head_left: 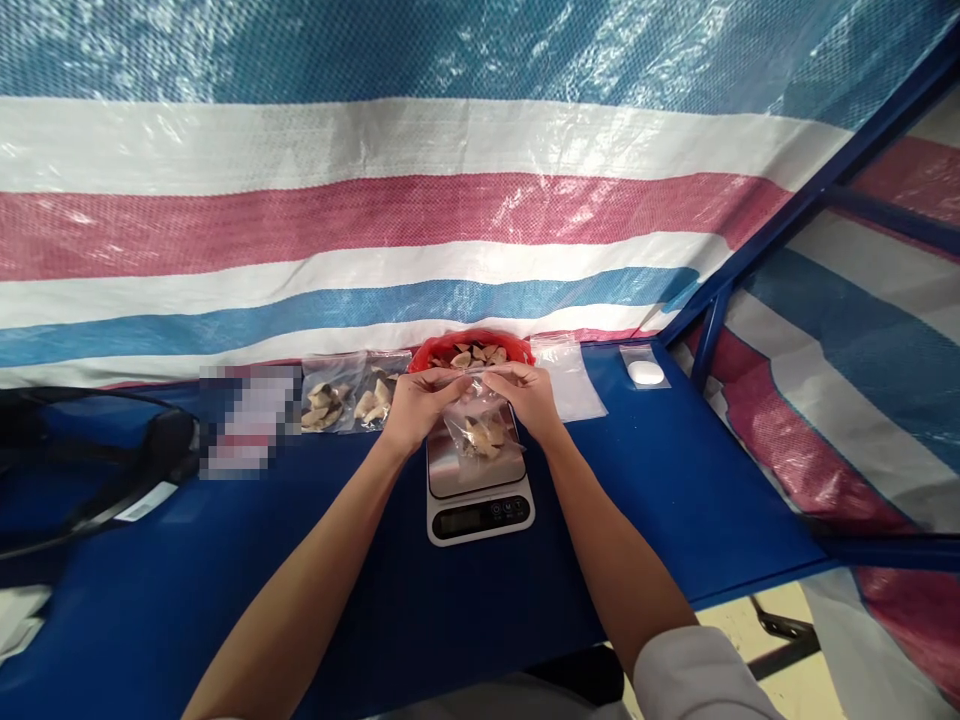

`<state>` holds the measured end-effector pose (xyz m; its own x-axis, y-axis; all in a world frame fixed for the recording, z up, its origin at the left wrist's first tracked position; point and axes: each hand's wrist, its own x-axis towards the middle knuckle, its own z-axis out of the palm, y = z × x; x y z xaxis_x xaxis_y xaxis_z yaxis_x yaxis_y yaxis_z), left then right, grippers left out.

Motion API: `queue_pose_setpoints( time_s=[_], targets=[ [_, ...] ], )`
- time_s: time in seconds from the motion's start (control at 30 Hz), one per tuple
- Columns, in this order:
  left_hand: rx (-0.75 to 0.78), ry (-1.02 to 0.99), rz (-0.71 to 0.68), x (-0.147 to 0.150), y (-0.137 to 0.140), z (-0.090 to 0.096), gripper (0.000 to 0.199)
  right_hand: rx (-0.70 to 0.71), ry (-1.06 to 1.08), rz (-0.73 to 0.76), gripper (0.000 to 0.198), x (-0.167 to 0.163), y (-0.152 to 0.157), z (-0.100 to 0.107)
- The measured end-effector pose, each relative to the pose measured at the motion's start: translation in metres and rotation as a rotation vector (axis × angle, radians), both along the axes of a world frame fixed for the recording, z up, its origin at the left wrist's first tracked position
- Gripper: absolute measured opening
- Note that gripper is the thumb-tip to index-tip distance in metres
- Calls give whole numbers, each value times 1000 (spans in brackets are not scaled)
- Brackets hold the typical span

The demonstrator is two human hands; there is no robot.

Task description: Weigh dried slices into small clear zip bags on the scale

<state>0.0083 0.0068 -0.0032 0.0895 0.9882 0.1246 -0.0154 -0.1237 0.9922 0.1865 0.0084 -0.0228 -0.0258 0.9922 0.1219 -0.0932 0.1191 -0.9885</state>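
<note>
Both my left hand (422,402) and my right hand (526,397) pinch the top edge of a clear plastic zip bag (481,425), thumbs close together. Pale brown dried slices sit at the bottom of this bag. It hangs over the steel plate of a white kitchen scale (480,515); whether it touches the plate I cannot tell. Just behind my hands lies an opened red plastic bag (427,352) with more dried slices (476,355). Left of my left hand are two filled clear bags, one (324,405) beside the other (375,395).
Flat clear bags (574,380) lie right of the red bag. Farther right, a small bag holds a white oval object (646,372). Black straps (154,450) and a blurred-out sheet (247,420) are on the blue table (660,480) at left. Striped sheeting (375,220) walls the back.
</note>
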Motion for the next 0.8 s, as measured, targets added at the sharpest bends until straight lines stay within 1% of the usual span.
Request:
queue_pose_setpoints(
  time_s=[0.1,0.23,0.37,0.5,0.7,0.8],
  targets=[
    [4,-6,12,0,0,-1,30,15,-20,-4,31,0,1,-3],
    [37,21,4,-2,1,-2,26,40,-50,6,30,0,2,-4],
    [8,7,-34,-6,4,-3,26,43,-31,-27,27,0,2,-3],
    [1,-22,-29,-9,4,-1,23,51,-8,-35,27,-1,2,-3],
    [34,23,-20,-7,1,1,23,86,-47,-5,24,-2,1,-5],
    [24,35,-32,-8,1,1,25,102,-63,-10,23,-2,1,-5]
  ],
)
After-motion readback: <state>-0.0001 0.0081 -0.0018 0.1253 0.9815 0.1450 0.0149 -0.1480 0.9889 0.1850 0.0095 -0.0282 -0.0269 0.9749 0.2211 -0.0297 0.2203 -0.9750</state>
